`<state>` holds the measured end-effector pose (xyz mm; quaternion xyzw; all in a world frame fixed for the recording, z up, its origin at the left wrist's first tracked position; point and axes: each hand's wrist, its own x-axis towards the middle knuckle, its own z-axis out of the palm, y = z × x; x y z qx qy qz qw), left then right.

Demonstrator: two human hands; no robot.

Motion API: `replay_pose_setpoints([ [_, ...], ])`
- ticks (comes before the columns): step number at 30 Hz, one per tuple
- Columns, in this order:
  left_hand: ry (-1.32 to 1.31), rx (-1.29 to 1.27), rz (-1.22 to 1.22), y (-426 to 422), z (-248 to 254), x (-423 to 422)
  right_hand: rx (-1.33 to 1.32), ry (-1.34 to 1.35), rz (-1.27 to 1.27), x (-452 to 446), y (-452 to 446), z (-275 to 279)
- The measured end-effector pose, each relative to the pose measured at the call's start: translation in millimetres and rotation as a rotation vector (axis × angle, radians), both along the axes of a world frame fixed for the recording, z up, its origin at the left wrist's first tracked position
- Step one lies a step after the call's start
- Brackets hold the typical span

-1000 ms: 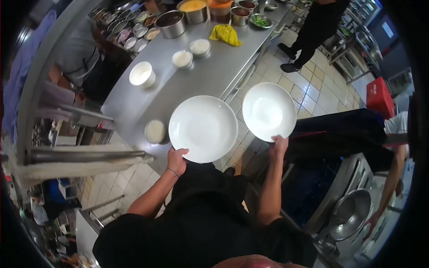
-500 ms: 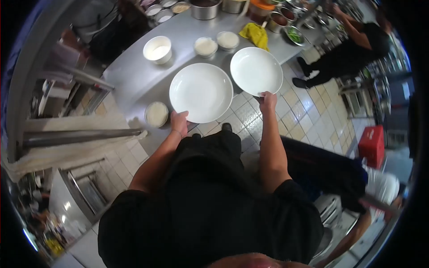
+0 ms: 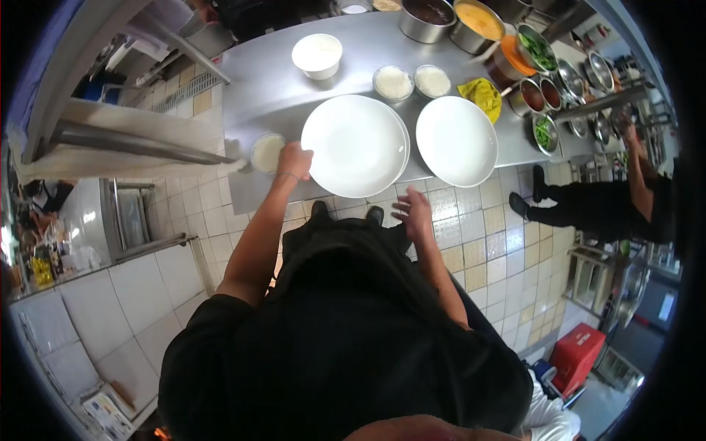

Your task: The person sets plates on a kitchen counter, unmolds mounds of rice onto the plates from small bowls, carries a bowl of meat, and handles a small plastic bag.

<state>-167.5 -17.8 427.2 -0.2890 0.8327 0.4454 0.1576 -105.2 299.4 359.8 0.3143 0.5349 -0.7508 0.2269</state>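
My left hand [image 3: 294, 160] grips the left rim of a large white plate [image 3: 353, 147] over the steel counter's front part. A second white rim shows beneath that plate on its right side. Another white plate [image 3: 457, 141] rests at the counter's front edge to the right. My right hand [image 3: 416, 214] is off both plates, just in front of the counter, with its fingers apart. Close to my left hand stands a small container of white food [image 3: 268, 152]. Behind the plates are a white tub [image 3: 318, 56] and two containers of white food [image 3: 393, 83], [image 3: 432, 81].
A yellow cloth [image 3: 481, 100], an orange-lidded container [image 3: 515, 57], steel pots [image 3: 426, 20] and bowls of greens [image 3: 545, 133] crowd the counter's right and back. A cloth-wrapped bar [image 3: 132, 143] juts in from the left. One person [image 3: 625, 195] stands at the right.
My right hand has let go of the right plate, which now rests on the counter. My left hand's plate has come over the counter. The view has turned toward the counter.
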Motion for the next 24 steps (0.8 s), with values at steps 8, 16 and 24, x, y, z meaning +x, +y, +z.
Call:
replay_pose_setpoints([
  [8, 0.115, 0.000, 0.052, -33.7, 0.5, -12.7, -0.105, 0.088, 0.166, -15.7, -56.9, 15.2],
  [16, 0.263, 0.288, 0.307, -153.6, 33.3, -12.4, 0.060, 0.240, 0.079, -29.8, -70.5, 6.1],
  [24, 0.353, 0.282, 0.789, -191.8, -38.5, -31.0, 0.203, 0.210, 0.003, -34.0, -58.7, 2.8],
])
